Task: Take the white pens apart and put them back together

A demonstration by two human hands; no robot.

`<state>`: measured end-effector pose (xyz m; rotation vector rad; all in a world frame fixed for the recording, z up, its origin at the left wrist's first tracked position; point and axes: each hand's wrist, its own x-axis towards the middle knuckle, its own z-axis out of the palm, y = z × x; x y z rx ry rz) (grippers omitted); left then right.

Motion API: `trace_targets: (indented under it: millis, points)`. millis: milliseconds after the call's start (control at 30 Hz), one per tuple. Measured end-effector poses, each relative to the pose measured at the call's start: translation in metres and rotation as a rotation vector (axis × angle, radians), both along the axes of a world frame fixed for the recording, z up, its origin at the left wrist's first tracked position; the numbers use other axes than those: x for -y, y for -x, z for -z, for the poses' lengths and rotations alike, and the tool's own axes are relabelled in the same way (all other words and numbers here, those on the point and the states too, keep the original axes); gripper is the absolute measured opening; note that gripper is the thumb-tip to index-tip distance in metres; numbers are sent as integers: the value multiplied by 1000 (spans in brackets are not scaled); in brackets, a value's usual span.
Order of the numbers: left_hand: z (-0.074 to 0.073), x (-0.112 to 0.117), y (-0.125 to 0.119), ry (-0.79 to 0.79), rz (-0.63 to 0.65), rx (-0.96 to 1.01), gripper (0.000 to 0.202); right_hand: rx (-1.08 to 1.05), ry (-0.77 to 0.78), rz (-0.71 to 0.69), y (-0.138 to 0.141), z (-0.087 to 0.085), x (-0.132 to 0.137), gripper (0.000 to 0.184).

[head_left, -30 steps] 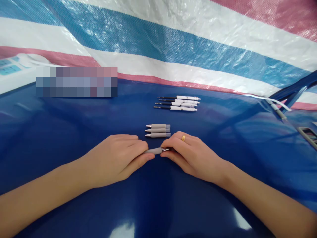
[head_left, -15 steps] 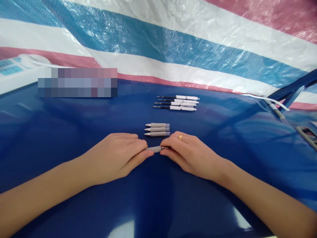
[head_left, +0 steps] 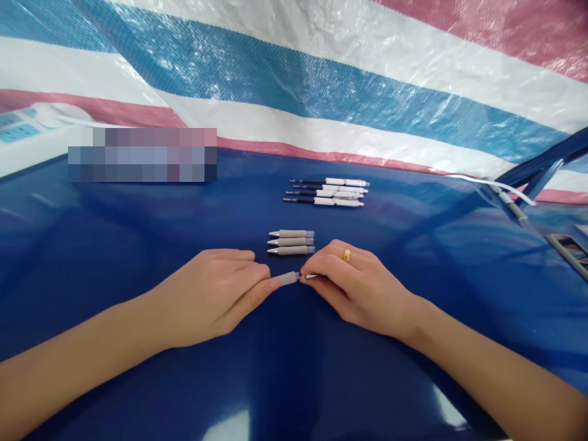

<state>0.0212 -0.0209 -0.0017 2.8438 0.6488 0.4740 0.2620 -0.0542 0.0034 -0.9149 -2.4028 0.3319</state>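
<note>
Glossy blue tabletop (head_left: 285, 380) meets striped plastic sheeting (head_left: 294, 76) at twelve o'clock. Near centre, the left hand (head_left: 227, 294) pinches a grey pen barrel (head_left: 288, 278); the right hand (head_left: 351, 282) pinches a silvery piece (head_left: 311, 276), mostly finger-hidden, perhaps just apart from the barrel. At ten o'clock, a power strip (head_left: 27, 148) is cut off, beside a pixelated patch (head_left: 142, 155).

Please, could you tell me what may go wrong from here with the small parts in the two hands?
The silver tip is small and pinched in the right hand; it could slip and roll on the glossy table.
The grey barrel in the left hand might be dropped if that grip loosens.
Three grey pens lie just beyond the hands, so knuckles might knock them.
</note>
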Motion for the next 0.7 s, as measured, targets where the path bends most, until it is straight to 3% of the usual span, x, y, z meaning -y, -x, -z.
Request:
trace_targets:
  millis: [200,400,700]
  points:
    - [-1,0,-2,76,-42,45,36,8,2,1,0,2,-1,14]
    - [2,-1,0,25,-29,98,23,-32,-27,11,-1,3,-2,18]
    - [-6,-3,2,176,-57,83,17,9,-36,314,-5,7,-7,30]
